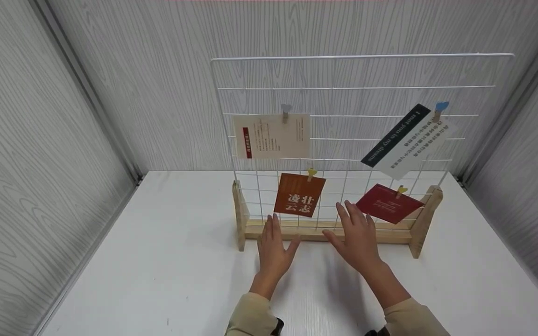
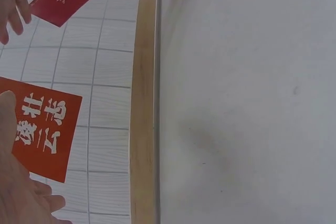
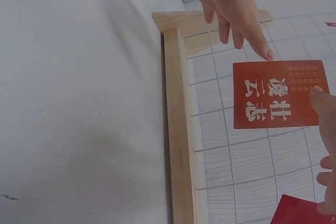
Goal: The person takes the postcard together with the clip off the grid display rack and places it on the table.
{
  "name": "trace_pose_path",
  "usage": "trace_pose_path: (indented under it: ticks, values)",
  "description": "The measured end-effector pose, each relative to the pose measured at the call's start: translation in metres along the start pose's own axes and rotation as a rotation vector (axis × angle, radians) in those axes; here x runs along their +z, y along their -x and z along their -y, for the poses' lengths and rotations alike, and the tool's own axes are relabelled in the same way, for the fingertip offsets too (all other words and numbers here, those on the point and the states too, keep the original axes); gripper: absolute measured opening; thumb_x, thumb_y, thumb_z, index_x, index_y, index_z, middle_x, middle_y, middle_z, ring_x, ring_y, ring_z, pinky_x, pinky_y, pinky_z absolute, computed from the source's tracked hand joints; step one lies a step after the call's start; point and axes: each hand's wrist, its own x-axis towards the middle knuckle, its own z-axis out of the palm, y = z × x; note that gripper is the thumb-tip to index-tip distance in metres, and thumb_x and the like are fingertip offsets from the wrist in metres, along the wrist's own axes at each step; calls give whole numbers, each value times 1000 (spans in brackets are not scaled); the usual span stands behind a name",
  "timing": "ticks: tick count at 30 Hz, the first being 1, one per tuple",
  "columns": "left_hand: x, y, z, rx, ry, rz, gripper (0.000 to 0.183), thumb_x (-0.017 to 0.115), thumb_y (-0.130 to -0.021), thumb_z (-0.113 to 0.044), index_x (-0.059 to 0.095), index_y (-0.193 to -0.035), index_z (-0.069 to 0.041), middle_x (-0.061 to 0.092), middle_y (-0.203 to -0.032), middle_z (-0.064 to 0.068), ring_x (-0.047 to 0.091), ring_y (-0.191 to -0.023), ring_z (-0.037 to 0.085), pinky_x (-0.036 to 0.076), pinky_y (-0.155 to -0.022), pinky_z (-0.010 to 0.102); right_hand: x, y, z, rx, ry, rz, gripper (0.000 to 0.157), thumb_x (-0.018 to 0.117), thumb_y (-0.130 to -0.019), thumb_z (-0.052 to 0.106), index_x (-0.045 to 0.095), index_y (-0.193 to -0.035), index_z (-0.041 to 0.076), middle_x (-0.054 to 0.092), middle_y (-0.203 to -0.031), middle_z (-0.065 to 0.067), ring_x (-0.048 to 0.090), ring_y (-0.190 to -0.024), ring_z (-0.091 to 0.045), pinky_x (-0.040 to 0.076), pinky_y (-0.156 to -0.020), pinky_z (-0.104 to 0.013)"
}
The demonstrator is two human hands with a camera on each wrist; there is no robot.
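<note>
In the head view my left hand is raised with its fingers extended, just below the orange card with white characters. My right hand is spread in front of the rack's lower part, its fingertips by the left corner of the dark red card. Neither hand grips anything. Small pegs with yellow tops clip both cards to a white wire grid; the orange card's yellow peg sits at its top edge. From the right wrist view, the orange card lies between the two hands.
Higher on the grid hang a cream card under a grey peg and a tilted black-and-white card under a blue-topped peg. A wooden base carries the grid on the white table. Grey wood-grain panels enclose it.
</note>
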Motion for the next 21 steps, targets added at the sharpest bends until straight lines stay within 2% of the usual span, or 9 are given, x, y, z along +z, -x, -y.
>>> trace_pose_path:
  ticks: [4,13,21]
  values:
    - [-1,-3,-1,-6,33,-20,78,47,-83,-49,13,-136,-1,14,-140,17,15,-126,30,10,-98,50,-1,-2,0,-8,-5,-2,67,66,-73,37,41,-126,4,40,-125,-18,37,-113,-32,28,-87,-56]
    - [-4,-9,1,19,72,-62,76,46,-84,-48,16,-135,0,19,-138,18,19,-125,30,14,-97,49,-8,-11,3,-8,-9,18,65,64,-75,38,42,-125,5,39,-127,-17,34,-116,-31,23,-91,-55]
    - [-9,-15,1,37,143,-85,76,43,-85,-49,19,-134,3,20,-137,19,20,-124,30,18,-97,45,-14,-19,4,-41,-30,39,66,62,-76,40,39,-128,7,40,-126,-17,33,-117,-30,22,-92,-54]
